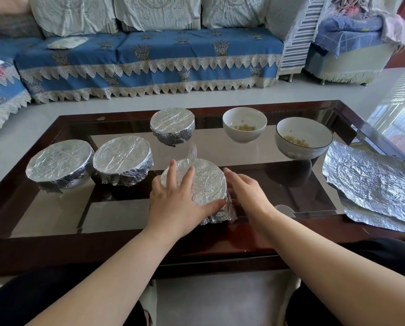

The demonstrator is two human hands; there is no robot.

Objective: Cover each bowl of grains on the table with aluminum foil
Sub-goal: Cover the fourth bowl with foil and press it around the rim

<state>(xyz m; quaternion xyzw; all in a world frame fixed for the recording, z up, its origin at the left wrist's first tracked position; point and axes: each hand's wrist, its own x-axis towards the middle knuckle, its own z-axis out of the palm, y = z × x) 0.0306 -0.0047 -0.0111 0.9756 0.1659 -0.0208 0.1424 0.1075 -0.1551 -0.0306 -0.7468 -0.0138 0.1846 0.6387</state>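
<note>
A foil-covered bowl (205, 182) stands near the front of the glass table (290, 191). My left hand (175, 198) lies on its left side, fingers spread flat over the foil top and thumb along the front rim. My right hand (246, 189) presses the foil against the bowl's right side with straight fingers. Three more foil-covered bowls stand at far left (58, 162), centre left (122, 156) and at the back (172, 124). Two uncovered white bowls with grains sit at the back right (244, 124) and right (303, 137).
Loose foil sheets (373, 184) lie on the table's right end. The table has a dark wooden frame (126, 250). A sofa with a blue cover (149, 60) runs behind the table across a strip of pale floor. My knees are under the front edge.
</note>
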